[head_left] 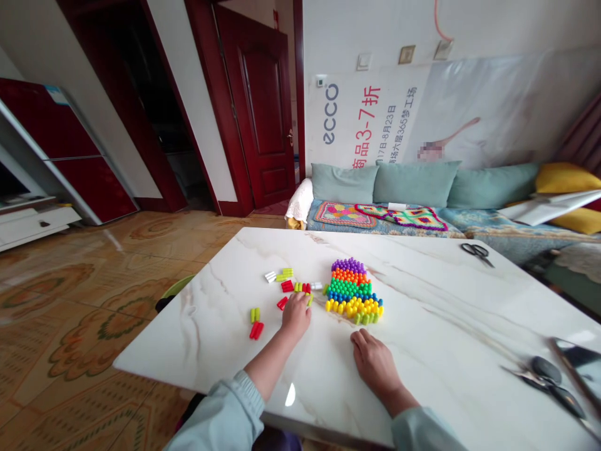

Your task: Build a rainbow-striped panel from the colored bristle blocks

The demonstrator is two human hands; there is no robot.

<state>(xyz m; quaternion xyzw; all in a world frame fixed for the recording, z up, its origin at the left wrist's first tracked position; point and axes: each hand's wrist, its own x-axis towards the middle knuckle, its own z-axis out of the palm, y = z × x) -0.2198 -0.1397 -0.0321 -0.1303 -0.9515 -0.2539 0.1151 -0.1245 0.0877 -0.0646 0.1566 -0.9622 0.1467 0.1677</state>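
Note:
My left hand (297, 316) reaches over the table with its fingers drawn together at a small light green peg (309, 300); the exact grip is partly hidden. Around it lie loose groups: red pegs (287, 286), white pegs (270, 276), light green pegs (255, 314) and more red pegs (256, 331). My right hand (374, 360) rests on the tabletop, fingers curled in, and whether anything is inside is hidden. Just beyond it stand rows of round-topped pegs in purple (348, 265), orange (350, 276), green (350, 288), blue (370, 299), yellow (354, 307) and light green (366, 319).
The white marble-patterned table (211, 351) holds black-handled scissors (476, 252) at the far right. Another pair of scissors (547, 382), a dark oval object (546, 369) and a phone-like slab (580, 363) lie at the near right. A sofa (408, 219) stands behind the table.

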